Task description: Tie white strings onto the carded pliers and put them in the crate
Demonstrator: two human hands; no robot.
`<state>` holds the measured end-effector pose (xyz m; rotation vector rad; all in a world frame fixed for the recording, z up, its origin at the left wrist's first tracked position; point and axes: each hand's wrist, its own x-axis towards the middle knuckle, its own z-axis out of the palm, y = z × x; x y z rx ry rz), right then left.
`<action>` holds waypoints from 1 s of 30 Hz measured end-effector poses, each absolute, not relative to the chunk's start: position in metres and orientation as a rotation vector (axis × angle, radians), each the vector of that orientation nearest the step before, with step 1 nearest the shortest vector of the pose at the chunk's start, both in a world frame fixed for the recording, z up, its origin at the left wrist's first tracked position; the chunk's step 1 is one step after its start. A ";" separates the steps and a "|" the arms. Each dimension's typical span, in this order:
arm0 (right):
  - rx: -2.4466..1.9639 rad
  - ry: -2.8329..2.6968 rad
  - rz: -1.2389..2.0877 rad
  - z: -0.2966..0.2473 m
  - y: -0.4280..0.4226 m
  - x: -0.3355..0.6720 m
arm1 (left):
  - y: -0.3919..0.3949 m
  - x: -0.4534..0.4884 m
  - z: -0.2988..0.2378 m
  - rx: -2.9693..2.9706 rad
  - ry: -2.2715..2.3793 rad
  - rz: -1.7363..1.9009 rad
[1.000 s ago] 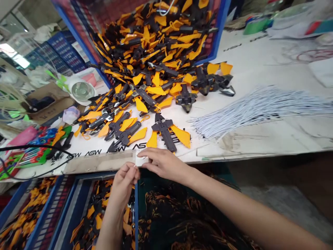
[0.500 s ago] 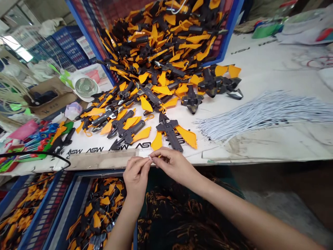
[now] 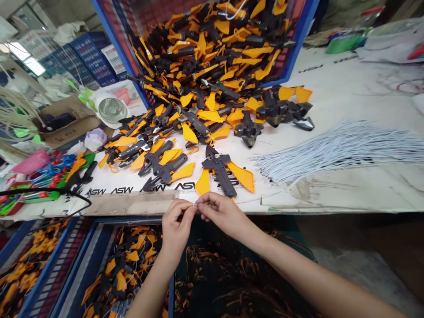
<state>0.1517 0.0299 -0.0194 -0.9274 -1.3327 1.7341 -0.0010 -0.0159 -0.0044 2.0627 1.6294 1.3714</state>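
Note:
My left hand and my right hand meet fingertip to fingertip just over the table's front edge. Both are closed in a pinch on a small white cord, of which only a tiny bit shows between the fingers. Right behind my hands lies a black toy with orange wings, its pointed end away from me. More such toys lie to its left. Farther right is a bundle of thin white cords spread along the table.
A blue crate tipped on its side spills black and orange toys across the table. Below the edge at left stand blue crates of similar toys, some with white cords. A small fan and a tray of colourful parts are at left.
The view has shifted slightly, so everything sits a little lower and to the right. My hands stay pinched together, with only a small change in the fingers.

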 end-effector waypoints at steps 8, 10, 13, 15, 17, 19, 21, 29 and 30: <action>-0.928 -1.280 1.902 -0.011 0.031 0.163 | -0.007 -0.015 0.000 2.908 1.566 1.090; -0.967 -1.252 1.926 -0.011 0.033 0.164 | -0.005 -0.019 0.002 2.972 1.490 1.015; -0.933 -1.198 1.957 -0.015 0.034 0.162 | -0.004 -0.021 0.002 2.979 1.417 1.062; -0.891 -1.194 1.947 -0.018 0.034 0.160 | -0.004 -0.019 -0.001 2.896 1.444 1.155; -0.873 -1.234 1.877 -0.020 0.031 0.158 | -0.006 -0.012 -0.004 2.660 1.557 1.258; -0.905 -1.349 1.701 -0.021 0.026 0.158 | -0.007 -0.002 -0.007 2.225 1.681 1.339; -0.944 -1.534 1.395 -0.021 0.021 0.160 | -0.009 0.009 -0.009 1.703 1.673 1.351; -0.883 -1.866 1.080 -0.012 0.025 0.176 | -0.013 0.016 -0.006 1.430 1.578 1.323; -0.895 -1.819 1.240 -0.010 0.029 0.177 | -0.012 0.013 -0.004 1.582 1.593 1.338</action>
